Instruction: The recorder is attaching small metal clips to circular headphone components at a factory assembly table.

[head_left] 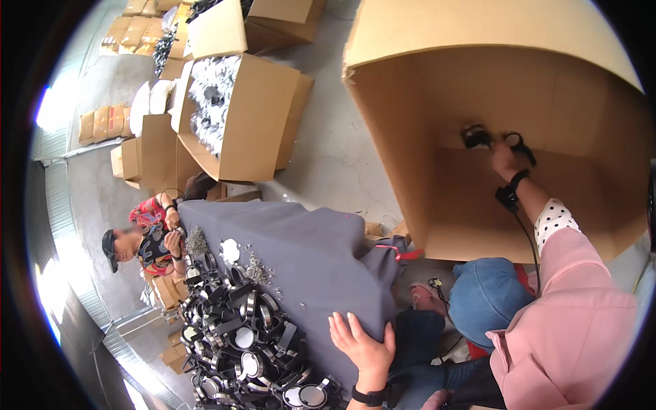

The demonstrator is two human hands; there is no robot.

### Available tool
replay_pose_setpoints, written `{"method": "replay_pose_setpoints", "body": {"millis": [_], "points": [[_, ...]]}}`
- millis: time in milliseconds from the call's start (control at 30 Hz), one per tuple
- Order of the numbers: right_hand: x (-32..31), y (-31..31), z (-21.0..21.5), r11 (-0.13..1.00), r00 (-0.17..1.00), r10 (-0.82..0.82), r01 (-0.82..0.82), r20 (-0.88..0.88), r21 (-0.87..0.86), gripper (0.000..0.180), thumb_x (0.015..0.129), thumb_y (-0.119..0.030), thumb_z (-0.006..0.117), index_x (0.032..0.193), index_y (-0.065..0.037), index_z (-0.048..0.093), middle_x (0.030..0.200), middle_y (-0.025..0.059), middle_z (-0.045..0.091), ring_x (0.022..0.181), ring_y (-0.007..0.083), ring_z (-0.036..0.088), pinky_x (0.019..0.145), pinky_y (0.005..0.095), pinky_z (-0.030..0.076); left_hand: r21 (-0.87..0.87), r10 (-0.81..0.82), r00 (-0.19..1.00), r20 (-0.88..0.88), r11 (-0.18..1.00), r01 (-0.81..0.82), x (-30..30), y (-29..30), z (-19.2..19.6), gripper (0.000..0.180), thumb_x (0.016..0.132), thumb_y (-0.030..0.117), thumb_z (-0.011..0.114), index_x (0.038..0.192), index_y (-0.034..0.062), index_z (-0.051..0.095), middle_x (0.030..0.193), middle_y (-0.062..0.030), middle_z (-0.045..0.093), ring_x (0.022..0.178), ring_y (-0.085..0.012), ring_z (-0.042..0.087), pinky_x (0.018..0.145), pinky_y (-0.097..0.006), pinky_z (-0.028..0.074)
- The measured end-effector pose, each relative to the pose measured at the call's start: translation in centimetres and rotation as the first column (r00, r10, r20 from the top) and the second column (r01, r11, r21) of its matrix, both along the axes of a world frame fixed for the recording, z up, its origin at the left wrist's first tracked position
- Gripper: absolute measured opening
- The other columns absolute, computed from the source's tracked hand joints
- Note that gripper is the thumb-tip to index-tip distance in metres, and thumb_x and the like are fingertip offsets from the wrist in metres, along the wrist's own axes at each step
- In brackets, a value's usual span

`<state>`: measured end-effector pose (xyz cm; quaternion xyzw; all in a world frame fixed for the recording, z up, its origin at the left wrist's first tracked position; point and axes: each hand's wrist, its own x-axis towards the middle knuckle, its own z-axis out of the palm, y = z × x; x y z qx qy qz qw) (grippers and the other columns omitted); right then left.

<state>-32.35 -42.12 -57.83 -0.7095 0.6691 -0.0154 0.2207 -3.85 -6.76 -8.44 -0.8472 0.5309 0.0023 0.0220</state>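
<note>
My left hand point(361, 345) rests with fingers spread on the dark grey cloth point(301, 236) that covers the table, and it holds nothing. My right arm reaches into a large cardboard box point(437, 102) at the right. Inside it, my right hand point(507, 162) is closed on a black part with a round head point(514, 141). A second black round part point(476, 136) is just left of those fingers; whether it is gripped too is unclear. Left of my left hand lies a heap of black strap-like parts with round silver faces point(251, 364).
Small metal pieces point(258, 272) and a white patch point(230, 251) lie on the cloth. At the table's far left end a co-worker point(154, 239) handles something small. An open carton of white-wrapped items point(215, 102) stands beyond. A blue denim-covered rounded thing point(488, 297) is beside me.
</note>
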Motion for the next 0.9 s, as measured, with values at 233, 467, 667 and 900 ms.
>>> {"method": "replay_pose_setpoints", "body": {"millis": [233,467,667,900], "points": [[-6.9,7.0,-5.4,1.0,0.991,0.012,-0.013,-0.131,-0.012,0.024,0.095,-0.022,0.043,0.105,-0.007,0.059,0.101,0.0177,0.064,0.095,0.0333,0.062,0.08,0.0453,0.05,0.073,0.043,0.996,0.084,0.996,-0.049,-0.1,0.5,0.0,0.084,0.069,0.026,0.075,0.135,-0.0043,0.033,0.141,-0.0311,0.03,0.129,-0.0503,0.03,0.105,-0.058,0.026],[-11.2,3.4,-11.0,0.986,0.997,-0.01,0.023,-0.075,0.165,0.03,0.094,-0.025,0.053,0.101,0.002,0.062,0.095,0.0215,0.067,0.09,0.0352,0.065,0.071,0.0458,0.049,-0.007,0.048,0.998,0.046,0.999,-0.048,0.1,0.1,-1.2,0.081,0.07,0.03,0.076,0.135,-0.0009,0.037,0.141,-0.0271,0.033,0.132,-0.0442,0.032,0.106,-0.056,0.026],[-10.5,1.9,-1.1,0.996,0.986,-0.055,0.043,0.157,0.078,0.029,0.093,-0.026,0.055,0.096,0.002,0.061,0.086,0.0205,0.065,0.08,0.0381,0.063,0.068,0.0449,0.047,-0.111,0.046,0.999,0.001,0.993,-0.046,0.1,0.4,0.3,0.077,0.073,0.03,0.073,0.136,0.0023,0.039,0.141,-0.0247,0.035,0.132,-0.0415,0.032,0.107,-0.055,0.027],[-3.6,5.0,21.8,0.998,0.689,-0.007,-0.04,0.725,0.047,0.028,0.095,-0.023,0.052,0.09,0.005,0.055,0.073,0.0132,0.056,0.065,0.0225,0.051,0.062,0.0362,0.041,-0.149,0.06,0.998,0.029,0.987,-0.055,-0.1,1.1,0.0,0.078,0.075,0.031,0.072,0.139,0.0046,0.037,0.142,-0.0232,0.035,0.133,-0.0397,0.031,0.108,-0.054,0.026]]}}
